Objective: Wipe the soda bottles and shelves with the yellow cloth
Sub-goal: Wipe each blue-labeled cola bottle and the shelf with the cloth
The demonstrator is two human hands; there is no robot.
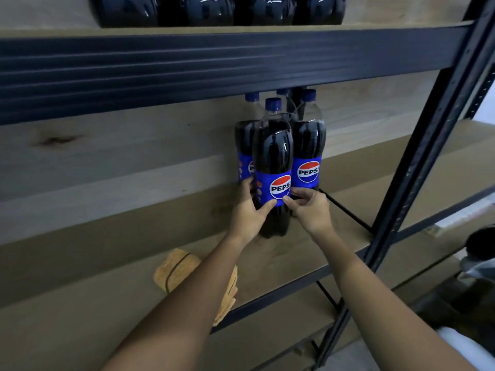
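Observation:
Several dark Pepsi bottles with blue labels and caps stand at the right end of the wooden shelf point(112, 263). The front bottle point(273, 156) stands upright between both my hands. My left hand point(249, 212) grips its lower left side, thumb across the label. My right hand point(308, 207) holds its lower right side with curled fingers. Behind it stand another bottle point(308, 145) on the right and one point(245, 140) on the left. The yellow cloth point(176, 269) lies on the shelf under my left forearm, partly hidden, hanging over the front edge.
A dark metal beam point(187, 65) carries the upper shelf, where more dark bottles point(214, 9) stand. A black upright post point(428, 145) closes the right end of the rack. Lower shelves show below, and dark objects sit at the far right point(479, 245).

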